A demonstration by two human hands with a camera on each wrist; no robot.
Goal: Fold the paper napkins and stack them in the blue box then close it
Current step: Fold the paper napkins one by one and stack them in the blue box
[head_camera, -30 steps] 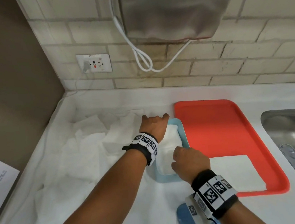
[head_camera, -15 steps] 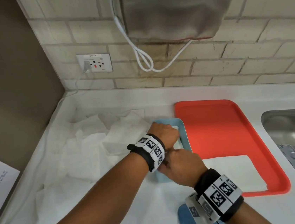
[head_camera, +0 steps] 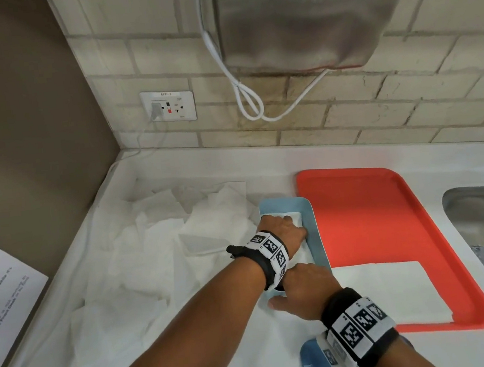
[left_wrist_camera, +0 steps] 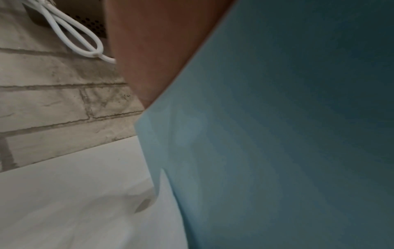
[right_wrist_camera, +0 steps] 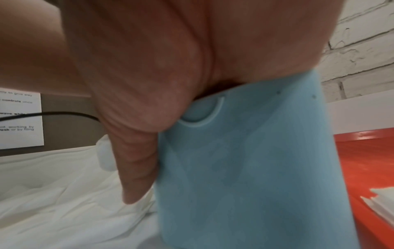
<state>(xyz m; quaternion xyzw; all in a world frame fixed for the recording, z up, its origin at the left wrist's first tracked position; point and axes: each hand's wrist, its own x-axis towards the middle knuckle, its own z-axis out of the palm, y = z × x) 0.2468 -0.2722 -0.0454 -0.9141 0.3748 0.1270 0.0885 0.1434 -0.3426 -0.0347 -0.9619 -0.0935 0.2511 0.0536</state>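
The blue box sat on the white table, just left of the red tray, with folded napkins showing white inside it. The left hand reached down into the box on top of them; its fingers were hidden below the rim, so whether they lay flat or curled could not be told. The right hand gripped the box's near end, thumb on the outer wall (the right wrist view showed this wall close up, blurred), the other fingers hidden. A loose heap of unfolded napkins lay to the left, and one flat napkin rested on the tray. A darker blue lid was partly covered by the right wrist and cut off at the bottom edge.
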